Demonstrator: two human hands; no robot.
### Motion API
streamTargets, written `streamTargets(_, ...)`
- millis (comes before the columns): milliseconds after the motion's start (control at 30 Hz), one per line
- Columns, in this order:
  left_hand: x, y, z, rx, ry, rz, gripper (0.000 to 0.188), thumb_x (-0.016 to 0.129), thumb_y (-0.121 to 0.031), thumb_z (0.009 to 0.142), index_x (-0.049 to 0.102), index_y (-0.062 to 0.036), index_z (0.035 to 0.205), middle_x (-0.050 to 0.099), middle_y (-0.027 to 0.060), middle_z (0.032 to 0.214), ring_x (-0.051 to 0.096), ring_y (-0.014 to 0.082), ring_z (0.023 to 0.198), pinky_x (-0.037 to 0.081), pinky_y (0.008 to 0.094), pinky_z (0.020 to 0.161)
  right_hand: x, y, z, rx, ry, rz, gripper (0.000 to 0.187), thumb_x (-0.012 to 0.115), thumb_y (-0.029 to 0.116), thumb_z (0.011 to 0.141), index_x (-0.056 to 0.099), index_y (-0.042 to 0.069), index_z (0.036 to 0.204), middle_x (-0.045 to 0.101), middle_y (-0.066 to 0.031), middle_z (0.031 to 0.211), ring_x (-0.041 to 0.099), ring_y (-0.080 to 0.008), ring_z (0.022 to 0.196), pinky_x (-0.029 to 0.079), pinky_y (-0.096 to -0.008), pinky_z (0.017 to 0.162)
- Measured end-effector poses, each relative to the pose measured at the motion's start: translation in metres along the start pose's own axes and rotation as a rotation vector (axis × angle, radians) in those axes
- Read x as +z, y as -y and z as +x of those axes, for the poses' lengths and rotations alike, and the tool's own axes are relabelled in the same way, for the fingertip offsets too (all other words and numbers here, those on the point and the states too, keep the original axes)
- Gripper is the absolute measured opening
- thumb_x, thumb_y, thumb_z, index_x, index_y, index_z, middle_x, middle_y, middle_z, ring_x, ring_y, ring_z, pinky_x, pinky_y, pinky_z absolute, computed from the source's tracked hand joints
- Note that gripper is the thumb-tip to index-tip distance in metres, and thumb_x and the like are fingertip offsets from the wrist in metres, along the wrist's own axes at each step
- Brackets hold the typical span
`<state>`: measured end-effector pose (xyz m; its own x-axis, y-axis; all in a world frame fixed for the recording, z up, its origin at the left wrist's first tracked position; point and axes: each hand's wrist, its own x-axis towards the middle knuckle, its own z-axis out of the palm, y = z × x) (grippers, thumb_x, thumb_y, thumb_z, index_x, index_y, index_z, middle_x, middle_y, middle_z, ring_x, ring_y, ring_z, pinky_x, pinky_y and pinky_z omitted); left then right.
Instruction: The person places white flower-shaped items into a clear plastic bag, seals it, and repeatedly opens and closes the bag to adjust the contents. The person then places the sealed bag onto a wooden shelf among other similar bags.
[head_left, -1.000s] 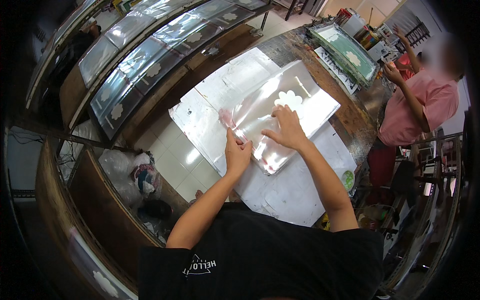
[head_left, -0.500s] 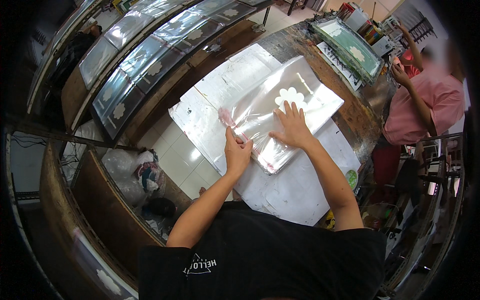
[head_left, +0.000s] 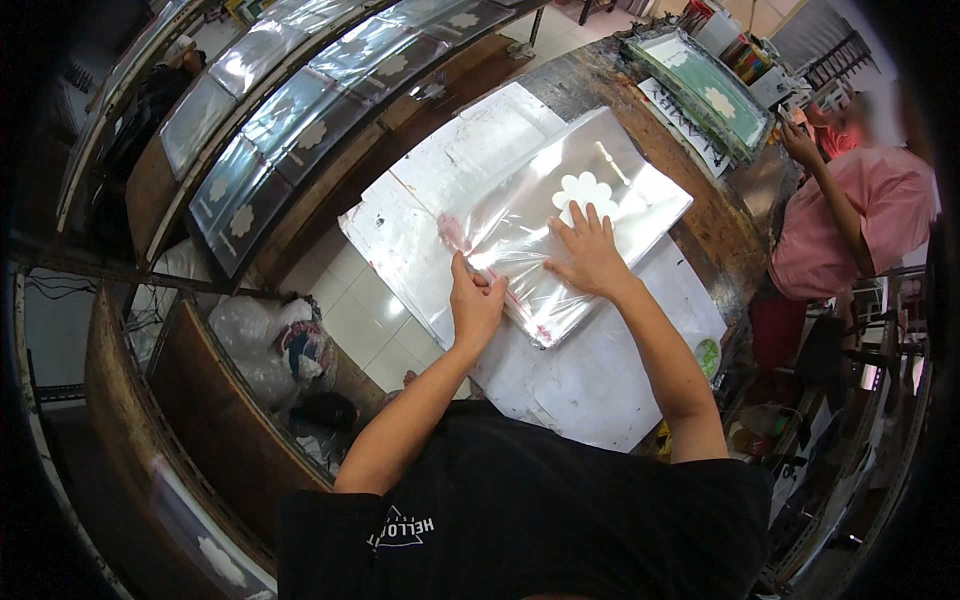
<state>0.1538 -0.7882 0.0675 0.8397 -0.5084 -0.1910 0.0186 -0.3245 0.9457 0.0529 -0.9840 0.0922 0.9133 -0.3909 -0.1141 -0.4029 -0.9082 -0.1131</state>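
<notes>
Ahead of our black shirt (head_left: 560, 500), we hold both bare arms out with elbows bent. Our left forearm (head_left: 415, 412) slants inward from the shirt's left sleeve, and our left hand (head_left: 477, 310) is nearer the shirt, its fingers partly curled. Our right forearm (head_left: 662, 348) leans inward from the shirt's right sleeve; our right hand (head_left: 593, 255) lies farther from the shirt, palm down, fingers spread, thumb stretched toward our left. Our hands are apart.
</notes>
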Motion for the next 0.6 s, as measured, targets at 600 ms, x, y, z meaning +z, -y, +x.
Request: streamTargets(600, 0.000, -0.002, 0.001, -0.088, -0.011, -0.110, 0.075, 0.065, -0.016, 0.085, 0.023, 0.0093, 0.142, 0.056, 0.0081, 0.073, 0.057, 0.0152, 0.063, 0.048, 0.0286, 0.059, -0.020, 0.002, -0.002, 0.008, 0.115, 0.029, 0.094, 0.063, 0.069, 0.073, 0.036, 0.015, 0.146, 0.017, -0.0251, 0.154, 0.011, -0.0473, 0.142, 0.013, -0.0601, 0.113)
